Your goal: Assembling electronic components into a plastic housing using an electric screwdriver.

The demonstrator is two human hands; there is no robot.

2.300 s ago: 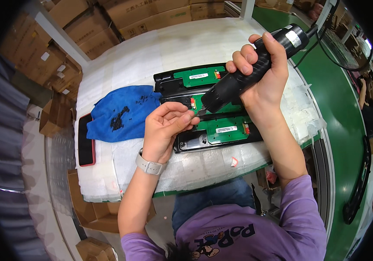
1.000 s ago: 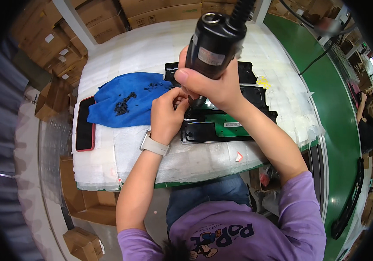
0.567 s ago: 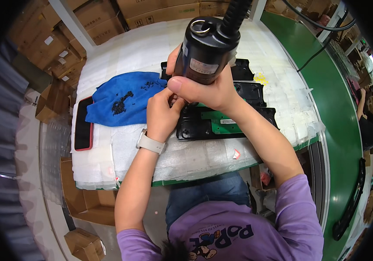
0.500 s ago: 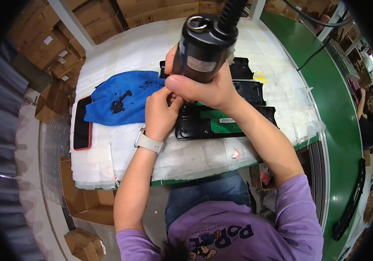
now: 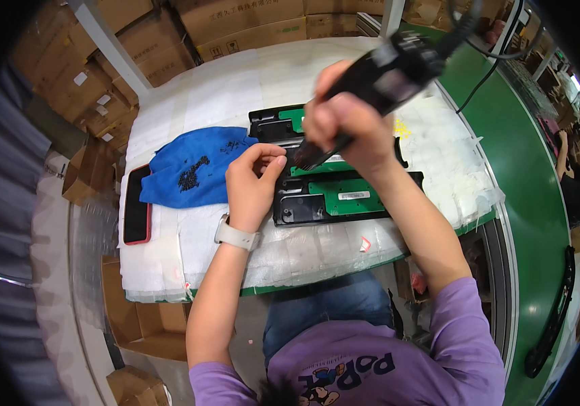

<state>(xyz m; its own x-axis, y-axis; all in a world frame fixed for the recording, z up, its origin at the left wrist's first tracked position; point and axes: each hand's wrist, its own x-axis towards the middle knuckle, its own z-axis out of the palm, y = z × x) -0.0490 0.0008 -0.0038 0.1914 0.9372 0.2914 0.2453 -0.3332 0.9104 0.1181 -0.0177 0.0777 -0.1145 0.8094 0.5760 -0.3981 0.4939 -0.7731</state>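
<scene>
My right hand (image 5: 359, 132) is wrapped round a black electric screwdriver (image 5: 378, 84), blurred by motion. The tool leans, its top to the right and its lower end over the middle one of three black plastic housings. Green circuit boards (image 5: 344, 191) lie in these housings. My left hand (image 5: 253, 177), with a watch (image 5: 236, 234) on the wrist, pinches thumb and finger together at the left end of the middle housing; whatever is between the fingertips is too small to make out. To its left, small black screws (image 5: 193, 174) lie heaped on a blue cloth (image 5: 168, 169).
A phone (image 5: 136, 215) with a red edge lies left of the cloth. Yellow bits (image 5: 402, 128) are at the right of the white-covered table (image 5: 303, 254). The screwdriver's cable (image 5: 462, 30) runs up to the right. Cardboard boxes (image 5: 249, 24) stand behind the table.
The screwdriver has gone from upright to tilted, its top swinging right, and my right hand moved right with it. My left hand stays near the housing's left end, its fingers now uncovered.
</scene>
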